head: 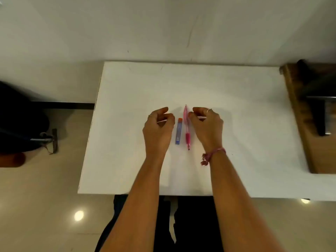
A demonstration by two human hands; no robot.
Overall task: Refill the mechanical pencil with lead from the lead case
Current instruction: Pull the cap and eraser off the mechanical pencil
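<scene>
Left hand [157, 127] loosely curled, empty, resting on table [236, 99]. Right hand [206, 124] curled, fingertips [190, 115] touching upper part of pink pencil [187, 128]; firm grip cannot tell. Pencil flat between hands, tip toward body. Blue lead case [179, 131] just left of pencil, near left hand, orange cap away from body.

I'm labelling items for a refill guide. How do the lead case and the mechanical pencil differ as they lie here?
The lead case is blue with an orange cap; the mechanical pencil is pink. The lead case is shorter and flat-sided; the mechanical pencil is longer and tapers to a tip nearest the person. The right hand is at the mechanical pencil; the left hand is apart from the lead case. Both lie side by side on the white table.
</scene>
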